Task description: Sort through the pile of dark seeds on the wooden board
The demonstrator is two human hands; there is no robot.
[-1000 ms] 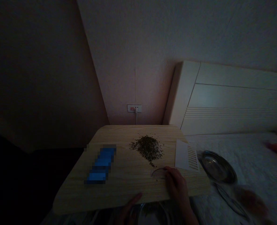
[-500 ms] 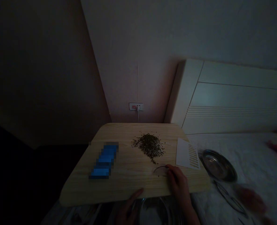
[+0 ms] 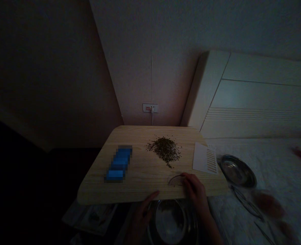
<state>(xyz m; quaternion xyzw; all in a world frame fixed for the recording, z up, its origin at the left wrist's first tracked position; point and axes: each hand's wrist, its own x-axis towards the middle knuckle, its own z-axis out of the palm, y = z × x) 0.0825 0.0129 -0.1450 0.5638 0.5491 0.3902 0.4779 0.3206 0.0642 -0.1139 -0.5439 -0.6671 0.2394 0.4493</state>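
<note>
My right hand [image 3: 195, 190] is closed at the table's front right, pinching a small see-through piece with a thin, dark curved rim [image 3: 176, 176]; its kind is unclear in the dim light. A few dark specks lie beside that rim. Farther back spreads a loose heap of small dark grains [image 3: 167, 149]. My left hand [image 3: 144, 212] is at the front edge, with a finger stretched onto the wood and the thumb apart; nothing shows in its grasp. Below the edge, between my hands, stands a shiny metal bowl [image 3: 170, 221].
On the wooden table [image 3: 137, 185] lie a blurred-out blue object [image 3: 119, 165] at left and a white comb-like card with slots [image 3: 200, 157] at right. A metal basin [image 3: 238, 172] rests on the bed [image 3: 272, 170], near a blurred reddish shape. A plugged socket [image 3: 150, 108] is on the wall.
My view has tilted downward, so the table sits higher and more of the metal bowl shows. Both hands keep nearly the same places on the table; the grain heap looks unchanged.
</note>
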